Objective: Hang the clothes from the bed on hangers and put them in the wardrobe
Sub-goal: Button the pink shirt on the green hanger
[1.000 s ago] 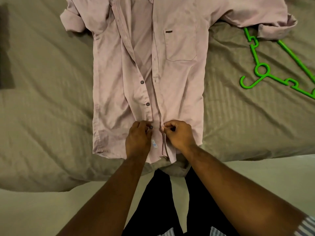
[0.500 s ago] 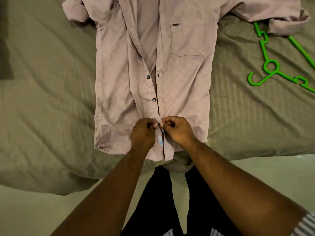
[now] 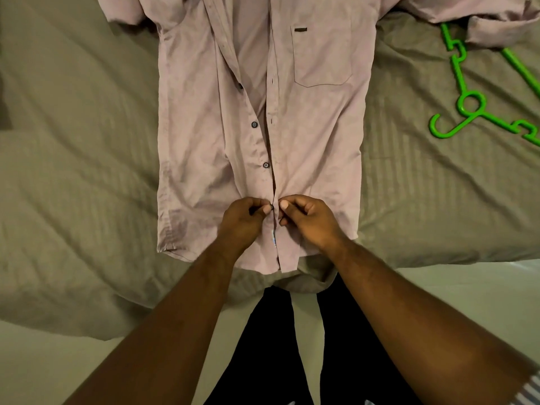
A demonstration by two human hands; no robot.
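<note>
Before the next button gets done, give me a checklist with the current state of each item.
1. Both plackets pinched at the lowest button: ok, left hand and right hand meet at the pink shirt front.
2. Lowest button through its hole: cannot tell, fingertips hide it.
3. Next button up free to reach: ok, exposed and unfastened.
4. Shirt flat on the bed cover: ok, only slight creases.
5. Green hanger at hand: ok, on the bed to the right, one end under the shirt sleeve.
</note>
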